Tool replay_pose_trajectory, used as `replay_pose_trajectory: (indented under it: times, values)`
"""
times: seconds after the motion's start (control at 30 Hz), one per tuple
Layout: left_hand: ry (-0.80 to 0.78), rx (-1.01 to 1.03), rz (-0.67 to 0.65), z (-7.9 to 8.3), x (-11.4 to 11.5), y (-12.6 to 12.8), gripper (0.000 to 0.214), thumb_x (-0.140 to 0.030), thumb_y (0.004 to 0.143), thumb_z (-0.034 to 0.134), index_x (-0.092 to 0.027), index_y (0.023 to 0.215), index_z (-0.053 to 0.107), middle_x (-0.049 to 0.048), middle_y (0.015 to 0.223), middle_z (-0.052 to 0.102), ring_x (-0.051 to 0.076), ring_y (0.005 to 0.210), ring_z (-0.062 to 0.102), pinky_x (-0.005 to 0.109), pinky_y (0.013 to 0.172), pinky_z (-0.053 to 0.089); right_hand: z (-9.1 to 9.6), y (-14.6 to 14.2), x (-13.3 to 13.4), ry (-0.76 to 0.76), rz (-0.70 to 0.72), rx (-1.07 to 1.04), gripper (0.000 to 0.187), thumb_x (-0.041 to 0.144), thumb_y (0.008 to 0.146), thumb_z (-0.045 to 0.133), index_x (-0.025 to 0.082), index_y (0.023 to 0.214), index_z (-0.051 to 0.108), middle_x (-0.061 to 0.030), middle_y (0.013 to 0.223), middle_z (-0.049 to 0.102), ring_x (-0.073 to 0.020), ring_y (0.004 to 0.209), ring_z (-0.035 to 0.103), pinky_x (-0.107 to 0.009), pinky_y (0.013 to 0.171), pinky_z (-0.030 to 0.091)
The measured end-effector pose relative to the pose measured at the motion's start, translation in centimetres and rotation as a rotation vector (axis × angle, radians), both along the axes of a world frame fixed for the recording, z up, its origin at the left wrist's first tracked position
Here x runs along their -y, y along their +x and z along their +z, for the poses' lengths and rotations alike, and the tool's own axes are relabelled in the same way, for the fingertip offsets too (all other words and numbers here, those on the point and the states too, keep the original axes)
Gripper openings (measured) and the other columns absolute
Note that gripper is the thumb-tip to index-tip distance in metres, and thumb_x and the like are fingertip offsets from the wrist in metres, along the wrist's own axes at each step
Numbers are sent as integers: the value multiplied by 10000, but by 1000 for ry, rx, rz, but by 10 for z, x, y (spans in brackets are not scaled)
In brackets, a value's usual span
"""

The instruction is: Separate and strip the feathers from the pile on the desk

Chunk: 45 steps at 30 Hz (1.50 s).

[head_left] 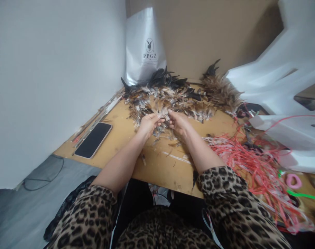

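Between my hands is a small bunch of tan and white feathers (158, 106), fanned out at the top. My left hand (149, 125) is closed around its pale lower end, thumb and fingers pressed together. Fingertips of my right hand (178, 123) pinch at the bunch's right side; exactly which quills they grip is too small to tell. Just beyond lies a wide heap of loose brown, white and black feathers (191, 103). Some small feather scraps (173, 142) are scattered on the wooden table (159, 169) under my wrists.
A phone (93, 140) lies at the left, by thin sticks (102, 110) along the wall. Behind the heap stands a white bag (144, 41). To the right are a brown feather bundle (221, 90), a tangle of red and white strings (250, 162) and large white bags (284, 76).
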<state>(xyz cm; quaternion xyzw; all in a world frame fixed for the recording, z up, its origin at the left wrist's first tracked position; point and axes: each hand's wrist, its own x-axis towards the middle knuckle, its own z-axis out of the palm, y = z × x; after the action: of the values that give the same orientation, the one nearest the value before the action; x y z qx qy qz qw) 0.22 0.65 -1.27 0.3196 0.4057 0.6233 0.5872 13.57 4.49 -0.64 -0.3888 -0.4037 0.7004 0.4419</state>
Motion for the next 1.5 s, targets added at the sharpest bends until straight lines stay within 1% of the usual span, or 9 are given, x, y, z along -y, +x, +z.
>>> replay_pose_trajectory:
  times: [0.1,0.3,0.4,0.53,0.67,0.87,1.03,1.3,1.5]
  values:
    - [25,-73,-3,-1,0,1,150,-205,657,684,-93,745,637,54,697,668,84,606,617,135,492,417,0,1,0,-30,54,-2,365,449,553,731,163,668,535,47,501,508,-31,374,356,-162,332,197]
    - [30,-149,-5,0,2,4,190,-249,631,708,-95,699,621,47,622,650,87,568,610,143,493,426,-1,1,1,52,53,-19,335,331,495,776,161,654,536,61,477,493,-35,398,364,-166,357,217]
    - [24,-111,-35,0,3,4,177,-228,646,699,-94,737,627,51,659,659,89,592,620,138,494,427,-1,2,0,68,30,-25,322,273,472,780,157,641,532,62,478,497,-32,405,368,-166,367,219]
    - [4,-20,-95,0,3,1,155,-191,679,671,-88,789,634,74,750,676,102,628,636,134,472,412,-1,2,-1,99,15,-31,298,273,493,768,158,618,523,66,451,467,-37,405,366,-175,385,246]
    - [-38,20,-107,-2,2,0,139,-174,703,648,-88,812,639,91,806,681,102,632,637,134,465,406,-3,1,-1,145,7,-23,275,286,518,755,157,623,536,60,459,479,-42,409,383,-185,407,276]
    - [-34,25,-81,-1,2,2,83,-130,688,651,-77,751,639,67,720,667,88,619,628,136,515,436,-4,-2,3,241,-53,54,252,307,542,733,155,618,547,50,484,512,-52,414,402,-199,430,292]
    - [-34,-67,-49,-3,2,4,85,-138,674,665,-71,720,637,60,644,650,84,606,619,152,573,461,-2,-4,5,332,-101,161,256,328,537,727,149,583,552,42,504,535,-57,444,422,-201,450,306]
    - [-14,-101,-25,-3,2,3,91,-161,696,649,-75,722,633,62,640,648,82,577,611,162,569,469,-6,-2,4,258,-12,97,271,334,516,749,161,613,564,37,490,530,-56,424,407,-200,430,287]
    - [-46,-69,4,-2,2,2,85,-160,714,633,-81,742,625,71,701,663,80,593,616,157,554,460,-8,0,1,243,6,75,252,316,531,744,150,617,576,52,443,479,-40,388,344,-195,403,236]
